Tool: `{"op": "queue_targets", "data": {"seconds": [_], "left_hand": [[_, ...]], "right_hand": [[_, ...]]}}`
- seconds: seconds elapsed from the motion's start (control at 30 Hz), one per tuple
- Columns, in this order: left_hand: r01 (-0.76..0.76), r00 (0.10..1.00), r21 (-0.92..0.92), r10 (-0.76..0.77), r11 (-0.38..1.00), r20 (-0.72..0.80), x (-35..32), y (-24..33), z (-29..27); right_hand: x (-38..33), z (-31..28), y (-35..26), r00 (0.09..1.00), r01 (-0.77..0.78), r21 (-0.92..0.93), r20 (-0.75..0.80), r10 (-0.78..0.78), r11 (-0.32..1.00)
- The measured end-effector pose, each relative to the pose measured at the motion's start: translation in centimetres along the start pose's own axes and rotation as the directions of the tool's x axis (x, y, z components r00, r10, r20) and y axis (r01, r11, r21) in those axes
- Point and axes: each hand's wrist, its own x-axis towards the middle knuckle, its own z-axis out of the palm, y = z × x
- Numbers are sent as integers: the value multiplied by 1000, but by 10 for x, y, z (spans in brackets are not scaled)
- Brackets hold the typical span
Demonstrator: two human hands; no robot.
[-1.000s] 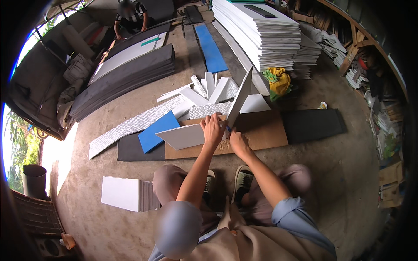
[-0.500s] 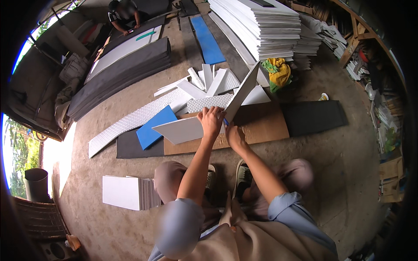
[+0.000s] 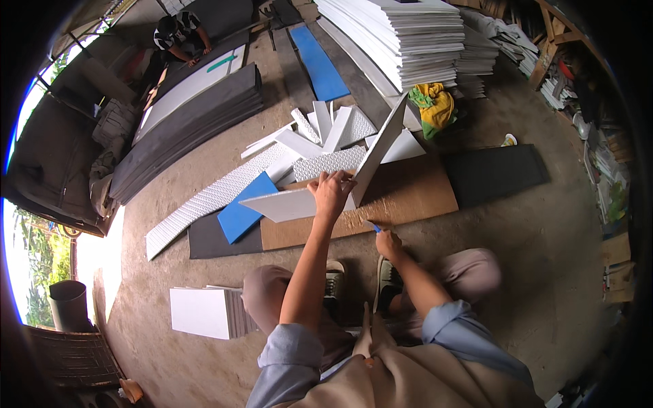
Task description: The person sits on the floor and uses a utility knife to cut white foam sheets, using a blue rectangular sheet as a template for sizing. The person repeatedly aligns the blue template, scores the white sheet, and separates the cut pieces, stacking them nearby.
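Note:
My left hand (image 3: 331, 192) is closed on a white foam sheet (image 3: 378, 146) that is bent into a V, one part rising to the right and the other slanting down to the left. Whether the two parts are fully separate at the bend I cannot tell. Lower and to the right, my right hand (image 3: 390, 243) grips a blue utility knife (image 3: 377, 229), its blade pointing toward the brown board (image 3: 415, 194) and apart from the sheet. That board lies on the floor over a dark mat (image 3: 496, 175). A blue panel (image 3: 246, 207) rests across its left end.
White offcuts (image 3: 309, 136) are heaped behind the board. A stack of white squares (image 3: 204, 311) stands by my left knee. Tall white sheets (image 3: 425, 47) and a yellow-green cloth (image 3: 435, 112) are at the back right. Another person (image 3: 180, 37) leans over dark stacked sheets (image 3: 197, 126) at far left.
My right hand has drawn the knife away from the bend, down and to the right toward me. My left hand stays on the sheet, which remains bent.

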Motion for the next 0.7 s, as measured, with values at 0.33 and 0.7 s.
{"op": "queue_targets", "data": {"seconds": [0.33,0.7], "left_hand": [[23,992,55,-15,998,-126,12,-17,0],[73,989,75,-63,994,-134,11,-6,-9]], "right_hand": [[-14,-23,-27,953,130,-186,-248,-174,974],[-2,-29,-47,899,273,-35,-345,-268,961]]}}
